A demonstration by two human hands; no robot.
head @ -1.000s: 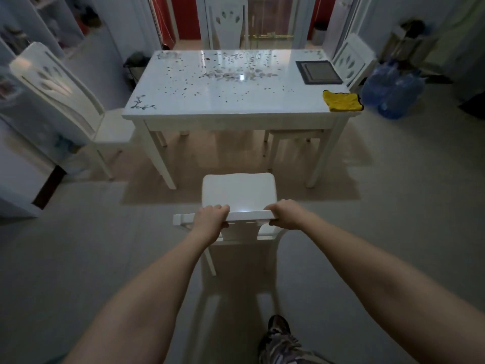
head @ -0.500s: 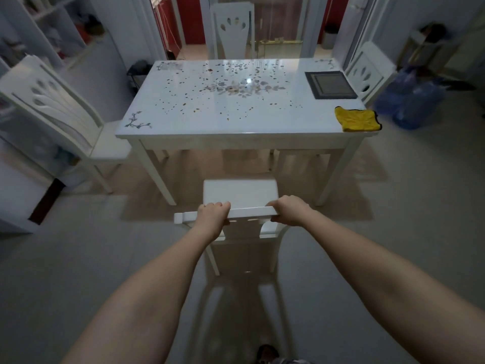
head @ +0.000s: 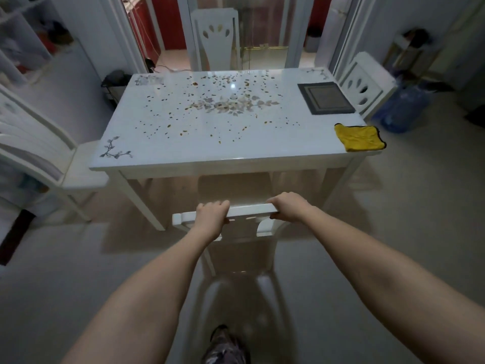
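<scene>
Upright chair (head: 249,210), seat toward table (head: 183,151)

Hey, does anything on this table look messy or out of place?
Yes. Small brown specks are scattered across the table, thickest around the middle and far side; they look like crumbs or spills, not print. A crumpled yellow cloth sits at the near right corner, seemingly poking past the edge.

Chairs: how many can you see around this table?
4: near chair, held by left hand and right hand; left chair; far chair; right chair by the table's far corner. More may hide under the table.
</scene>
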